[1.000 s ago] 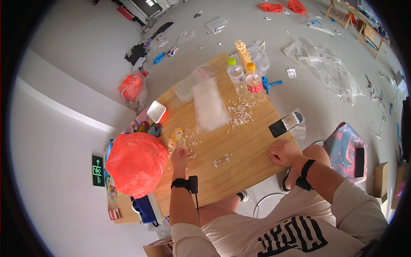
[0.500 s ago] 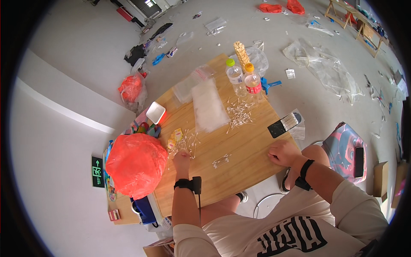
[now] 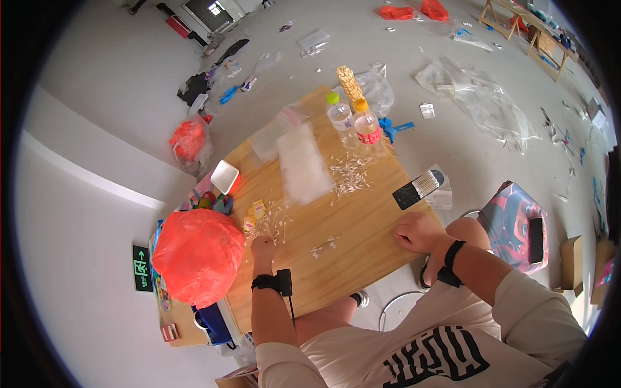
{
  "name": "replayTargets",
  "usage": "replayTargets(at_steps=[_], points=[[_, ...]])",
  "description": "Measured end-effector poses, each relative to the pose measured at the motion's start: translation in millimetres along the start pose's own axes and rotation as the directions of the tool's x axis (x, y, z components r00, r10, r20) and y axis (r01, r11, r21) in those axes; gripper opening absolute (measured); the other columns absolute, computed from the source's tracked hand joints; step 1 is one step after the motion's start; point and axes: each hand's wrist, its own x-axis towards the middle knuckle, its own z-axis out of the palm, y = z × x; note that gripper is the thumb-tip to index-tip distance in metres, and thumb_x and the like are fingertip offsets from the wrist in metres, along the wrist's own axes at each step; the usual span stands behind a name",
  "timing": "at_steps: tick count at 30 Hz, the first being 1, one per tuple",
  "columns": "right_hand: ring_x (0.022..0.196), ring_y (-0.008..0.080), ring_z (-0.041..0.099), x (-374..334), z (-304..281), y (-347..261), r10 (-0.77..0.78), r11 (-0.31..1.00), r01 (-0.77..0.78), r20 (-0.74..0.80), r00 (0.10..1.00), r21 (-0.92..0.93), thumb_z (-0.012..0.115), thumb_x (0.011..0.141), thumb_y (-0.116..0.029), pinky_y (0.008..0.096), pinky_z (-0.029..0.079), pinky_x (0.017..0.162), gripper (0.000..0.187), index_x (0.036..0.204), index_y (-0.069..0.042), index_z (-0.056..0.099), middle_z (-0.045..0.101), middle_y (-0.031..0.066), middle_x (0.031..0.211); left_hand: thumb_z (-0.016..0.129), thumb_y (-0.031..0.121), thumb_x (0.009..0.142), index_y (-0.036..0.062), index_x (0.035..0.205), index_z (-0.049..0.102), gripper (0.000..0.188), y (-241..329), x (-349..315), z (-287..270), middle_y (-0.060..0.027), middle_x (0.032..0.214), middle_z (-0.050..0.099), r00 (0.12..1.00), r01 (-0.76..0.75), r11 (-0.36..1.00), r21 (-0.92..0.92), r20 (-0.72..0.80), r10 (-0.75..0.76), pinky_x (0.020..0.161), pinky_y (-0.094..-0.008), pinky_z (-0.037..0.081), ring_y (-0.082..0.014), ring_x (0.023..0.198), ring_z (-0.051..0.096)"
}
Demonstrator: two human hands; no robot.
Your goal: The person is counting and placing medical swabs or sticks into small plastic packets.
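Observation:
My left hand (image 3: 262, 247) is closed, fingertips down at the near edge of a loose scatter of cotton swabs (image 3: 279, 220) on the wooden table; whatever it may pinch is hidden. Two yellow packets (image 3: 253, 215) lie just beyond it. My right hand (image 3: 419, 233) rests as a loose fist at the table's right edge, with nothing showing in it. Between the hands lies a small, roughly lined-up group of cotton swabs (image 3: 325, 246). A larger swab pile (image 3: 350, 174) is farther back. Beyond my right hand, a black card (image 3: 407, 194) carries a row of swabs (image 3: 425, 184).
A big red plastic bag (image 3: 199, 257) bulges left of my left hand, near a white-and-red tub (image 3: 225, 177). Clear bags (image 3: 304, 165) lie mid-table. Two bottles (image 3: 367, 129) stand at the far end. A patterned stool (image 3: 511, 223) holding a phone is at right.
The whole view has shifted slightly, so everything appears a little farther left. Both hands keep nearly the same places on the table.

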Motion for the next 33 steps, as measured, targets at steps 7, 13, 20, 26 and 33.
replayTargets(at_steps=[7, 13, 20, 26, 33], points=[[0.081, 0.0320, 0.060, 6.4, -3.1, -6.8, -0.037, 0.999, 0.037, 0.029, 0.999, 0.007, 0.066, 0.081, -0.017, 0.0453, 0.050, 0.072, 0.007, 0.081, -0.012, 0.063, 0.060, 0.0084, 0.080, 0.062, 0.011, 0.093, 0.0012, 0.092, 0.065, 0.010, 42.7, -32.4, -1.7, -0.0166, 0.079, 0.066, 0.928, -0.299, 0.844, -0.445, 0.069, 0.365, 0.067, -0.0384, 0.051, -0.0286, 0.072, 0.064], [0.079, 0.0314, 0.060, 2.5, -8.3, -5.4, -0.063, 0.998, 0.063, -0.042, 0.997, 0.004, 0.066, 0.080, -0.015, 0.0447, 0.050, 0.070, 0.007, 0.078, -0.011, 0.061, 0.059, 0.0085, 0.078, 0.071, 0.018, 0.089, 0.0023, 0.094, 0.064, 0.018, 115.6, -65.7, 2.8, -0.0173, 0.090, 0.068, 0.798, -0.559, 0.827, -0.057, 0.234, 0.555, 0.076, -0.0429, 0.051, -0.0356, 0.088, 0.065], [0.073, 0.0310, 0.060, 2.8, -8.8, -6.0, -0.095, 0.995, 0.093, -0.088, 0.992, -0.028, 0.067, 0.079, -0.014, 0.0437, 0.051, 0.066, 0.007, 0.077, -0.011, 0.061, 0.058, 0.0080, 0.074, 0.072, 0.013, 0.087, 0.0060, 0.098, 0.066, 0.014, 124.3, -66.4, 0.7, -0.0135, 0.094, 0.069, 0.810, -0.533, 0.833, -0.147, 0.197, 0.553, 0.079, -0.0451, 0.054, -0.0345, 0.090, 0.067], [0.074, 0.0302, 0.061, 5.2, -9.9, -8.9, -0.113, 0.994, 0.112, -0.109, 0.988, -0.018, 0.066, 0.079, -0.014, 0.0432, 0.051, 0.065, 0.008, 0.076, -0.010, 0.061, 0.058, 0.0073, 0.073, 0.074, 0.005, 0.085, 0.0046, 0.096, 0.067, 0.013, 114.9, -64.8, 8.7, -0.0112, 0.092, 0.069, 0.833, -0.522, 0.810, -0.266, 0.047, 0.552, 0.076, -0.0383, 0.056, -0.0302, 0.085, 0.069], [0.074, 0.0300, 0.061, 2.9, -8.3, -6.5, -0.095, 0.995, 0.092, -0.082, 0.992, -0.032, 0.065, 0.080, -0.014, 0.0424, 0.051, 0.067, 0.008, 0.076, -0.009, 0.060, 0.059, 0.0071, 0.074, 0.077, 0.010, 0.084, 0.0047, 0.094, 0.067, 0.014, 123.6, -72.7, 14.4, -0.0090, 0.088, 0.068, 0.812, -0.533, 0.791, -0.301, 0.082, 0.578, 0.070, -0.0355, 0.055, -0.0244, 0.077, 0.067]])
